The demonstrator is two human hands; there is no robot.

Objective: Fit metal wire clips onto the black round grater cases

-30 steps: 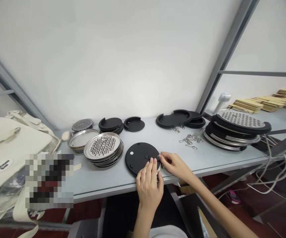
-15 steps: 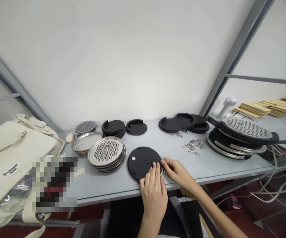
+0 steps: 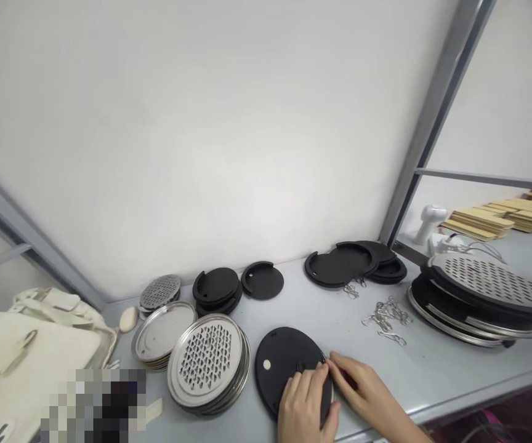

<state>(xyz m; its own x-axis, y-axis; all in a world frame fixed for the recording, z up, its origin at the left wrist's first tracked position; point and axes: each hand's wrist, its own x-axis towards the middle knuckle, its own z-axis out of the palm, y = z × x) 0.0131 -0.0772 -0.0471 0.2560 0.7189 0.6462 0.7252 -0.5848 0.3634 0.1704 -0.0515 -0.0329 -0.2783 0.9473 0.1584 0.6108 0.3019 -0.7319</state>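
A black round disc with a white dot lies near the table's front edge, a metal rim showing at its right side. My left hand rests over its lower right part, fingers bent together on the surface and thumb at the rim. At the disc's right edge, my right hand pinches with thumb and index finger; whatever is between them is too small to make out. Just left of the disc stands a stack of metal grater discs. Several wire clips lie to the right.
Metal plates and black round holders stand at the back left. More black holders are at the back right. A tall grater stack occupies the right. A cream bag sits at the far left.
The view has tilted up and moved closer, so the table and its objects appear lower. Both hands remain at the disc's right side, with little other change.
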